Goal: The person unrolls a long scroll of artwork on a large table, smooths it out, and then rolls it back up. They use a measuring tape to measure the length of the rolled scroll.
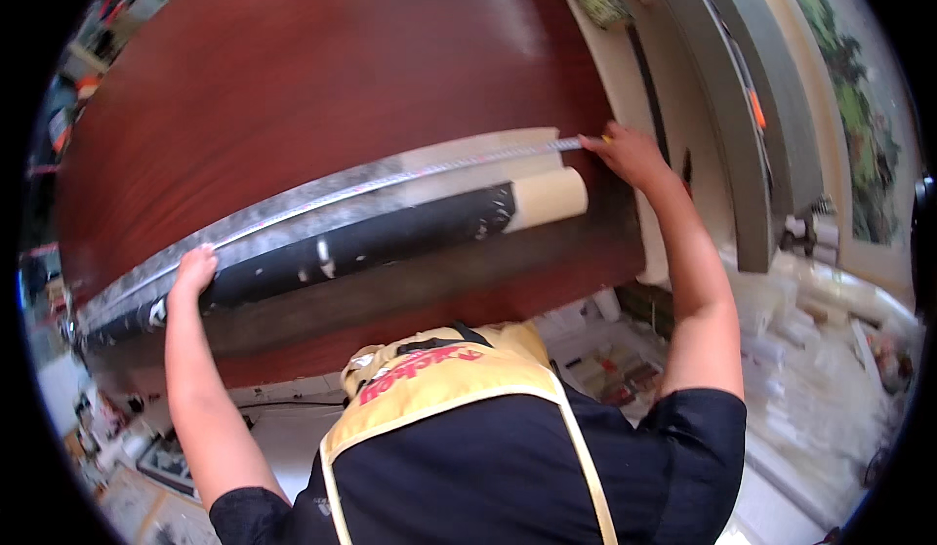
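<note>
A long roll of paper (381,237), black with white marks and a cream right end, lies across the red-brown table (322,67). Its unrolled far edge shows as a grey and cream strip (527,141). Along that strip runs a stretched pale tape measure (390,182). My right hand (630,155) is closed on the tape at the strip's right end, where a small yellow bit shows between the fingers. Farther left, my left hand (195,270) rests over the roll with its fingers gathered at the tape; the fingertips are partly hidden.
A grey upright panel (756,155) and a pale board stand beyond the table's right edge. Plastic-wrapped goods (781,360) crowd the lower right. Mixed small items lie past the left edge (63,125). My yellow apron (439,379) hangs close to the near edge.
</note>
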Motion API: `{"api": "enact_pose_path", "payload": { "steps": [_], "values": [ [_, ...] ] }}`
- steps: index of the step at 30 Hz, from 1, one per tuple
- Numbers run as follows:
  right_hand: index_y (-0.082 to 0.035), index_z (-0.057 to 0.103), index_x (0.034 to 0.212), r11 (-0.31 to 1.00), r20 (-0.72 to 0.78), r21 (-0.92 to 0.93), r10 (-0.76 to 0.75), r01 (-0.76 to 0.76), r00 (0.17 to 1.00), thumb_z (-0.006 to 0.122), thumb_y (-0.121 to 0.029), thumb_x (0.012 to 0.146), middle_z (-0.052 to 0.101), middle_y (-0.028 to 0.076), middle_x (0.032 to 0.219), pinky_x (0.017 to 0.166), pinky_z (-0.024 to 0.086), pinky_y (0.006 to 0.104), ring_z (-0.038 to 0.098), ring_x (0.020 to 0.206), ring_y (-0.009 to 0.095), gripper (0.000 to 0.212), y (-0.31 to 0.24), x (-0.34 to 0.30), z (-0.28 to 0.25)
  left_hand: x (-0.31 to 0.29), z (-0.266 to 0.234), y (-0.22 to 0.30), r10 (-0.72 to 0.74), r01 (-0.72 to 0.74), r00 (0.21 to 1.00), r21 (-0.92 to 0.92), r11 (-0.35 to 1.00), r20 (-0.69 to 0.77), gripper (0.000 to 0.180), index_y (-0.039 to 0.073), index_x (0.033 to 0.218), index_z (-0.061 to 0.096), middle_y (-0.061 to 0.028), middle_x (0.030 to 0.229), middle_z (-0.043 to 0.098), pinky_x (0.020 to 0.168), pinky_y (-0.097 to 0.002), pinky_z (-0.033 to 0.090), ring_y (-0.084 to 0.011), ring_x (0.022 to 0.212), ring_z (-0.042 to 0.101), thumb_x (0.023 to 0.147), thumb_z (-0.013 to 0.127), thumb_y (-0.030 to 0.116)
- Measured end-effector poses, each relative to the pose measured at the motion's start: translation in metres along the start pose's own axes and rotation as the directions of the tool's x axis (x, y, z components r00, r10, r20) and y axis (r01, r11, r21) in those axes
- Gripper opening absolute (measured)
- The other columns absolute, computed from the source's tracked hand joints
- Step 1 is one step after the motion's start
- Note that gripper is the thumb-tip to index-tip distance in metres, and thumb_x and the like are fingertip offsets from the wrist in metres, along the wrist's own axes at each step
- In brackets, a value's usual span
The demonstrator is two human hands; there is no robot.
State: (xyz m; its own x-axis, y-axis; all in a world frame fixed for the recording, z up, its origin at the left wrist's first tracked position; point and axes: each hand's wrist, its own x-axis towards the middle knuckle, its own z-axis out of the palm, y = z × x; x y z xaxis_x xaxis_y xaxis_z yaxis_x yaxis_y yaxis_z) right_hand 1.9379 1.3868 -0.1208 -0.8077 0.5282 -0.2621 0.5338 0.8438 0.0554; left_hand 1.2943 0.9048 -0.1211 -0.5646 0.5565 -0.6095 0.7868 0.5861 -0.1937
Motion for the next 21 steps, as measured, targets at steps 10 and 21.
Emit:
{"api": "enact_pose_path", "payload": {
  "steps": [10, 21],
  "values": [
    [-0.022, 0.056, 0.139, 0.985, -0.164, 0.121, -0.103, 0.123, 0.981, 0.063, -0.009, 0.085, 0.06, 0.018, 0.103, 0.081, 0.05, 0.0489, 0.06, 0.095, 0.039, 0.056, -0.059, -0.005, -0.055, 0.006, 0.03, -0.021, 0.002, -0.009, 0.998, -0.131, 0.991, -0.058, 0.035, 0.002, 0.101, 0.072, -0.0203, 0.107, 0.07, 0.089, -0.0457, 0.053, -0.0357, 0.102, 0.067, 0.084, 0.052, 0.024],
    [-0.007, 0.067, 0.103, 0.94, -0.152, 0.244, -0.206, 0.239, 0.967, 0.066, -0.017, 0.079, 0.062, 0.014, 0.094, 0.078, 0.052, 0.0446, 0.064, 0.09, 0.035, 0.026, -0.229, 0.043, -0.133, -0.042, -0.006, 0.003, -0.157, 0.121, 0.986, -0.4, 0.909, -0.058, 0.036, 0.004, 0.112, 0.072, -0.0173, 0.122, 0.067, 0.099, -0.042, 0.05, -0.031, 0.116, 0.063, 0.087, 0.056, 0.023]
  ]
}}
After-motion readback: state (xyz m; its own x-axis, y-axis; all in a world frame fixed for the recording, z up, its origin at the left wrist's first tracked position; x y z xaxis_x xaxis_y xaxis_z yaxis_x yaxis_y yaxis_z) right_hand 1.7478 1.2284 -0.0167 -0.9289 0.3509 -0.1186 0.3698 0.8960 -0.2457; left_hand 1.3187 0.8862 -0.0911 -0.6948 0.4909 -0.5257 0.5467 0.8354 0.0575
